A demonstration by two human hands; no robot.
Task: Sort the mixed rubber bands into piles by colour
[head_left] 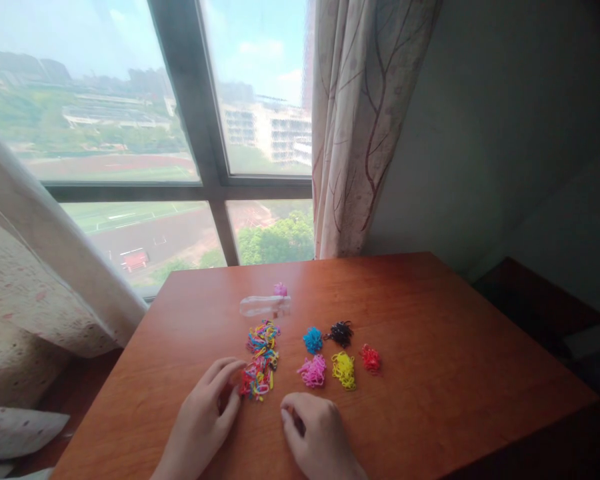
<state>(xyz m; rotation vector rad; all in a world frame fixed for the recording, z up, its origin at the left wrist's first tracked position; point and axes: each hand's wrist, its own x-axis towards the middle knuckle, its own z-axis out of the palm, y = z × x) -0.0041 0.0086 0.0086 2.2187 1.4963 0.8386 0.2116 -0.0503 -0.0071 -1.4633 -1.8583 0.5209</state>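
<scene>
A mixed pile of small coloured rubber bands lies in a long heap near the middle of the table. My left hand is at the heap's near left side, its fingertips touching the edge, with thumb and fingers apart. My right hand rests closed to the right of the heap, thumb and forefinger tips together; whatever they may hold is hidden. Beyond it sit single-colour piles: pink bands, yellow bands, blue bands, black bands and red bands.
Behind the heap lies a clear plastic bottle-shaped container on its side, with a small pink item just past it. The brown wooden table ends at a window with curtains. A dark wall is on the right.
</scene>
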